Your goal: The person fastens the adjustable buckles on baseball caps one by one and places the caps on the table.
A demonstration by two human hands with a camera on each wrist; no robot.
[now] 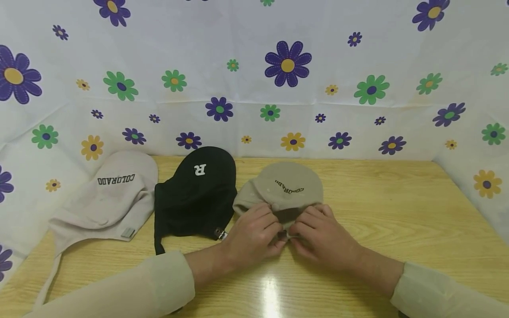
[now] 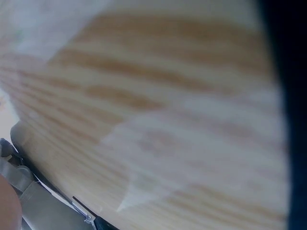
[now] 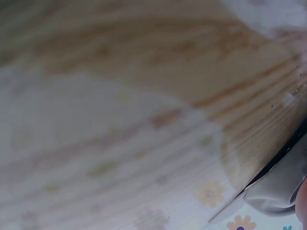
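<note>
A beige cap (image 1: pixel 292 181) with dark "COLORADO" lettering lies on the wooden table, its brim toward the back wall. Both hands are at its near end. My left hand (image 1: pixel 256 232) pinches the strap end on the left side of the back opening. From the right, my right hand (image 1: pixel 324 238) pinches the strap too, its fingertips close to the left hand's. Fingers cover most of the strap and any fastener. Part of the greyish cap fabric (image 3: pixel 276 184) shows low in the right wrist view, beside a blurred finger (image 3: pixel 301 206).
Left of the beige cap lies a black cap (image 1: pixel 195 198) with a white "R". Further left is a pale pinkish cap (image 1: pixel 107 198), its strap hanging toward the near edge. A flower-print cloth (image 1: pixel 254 84) hangs behind the wooden table (image 1: pixel 397 212).
</note>
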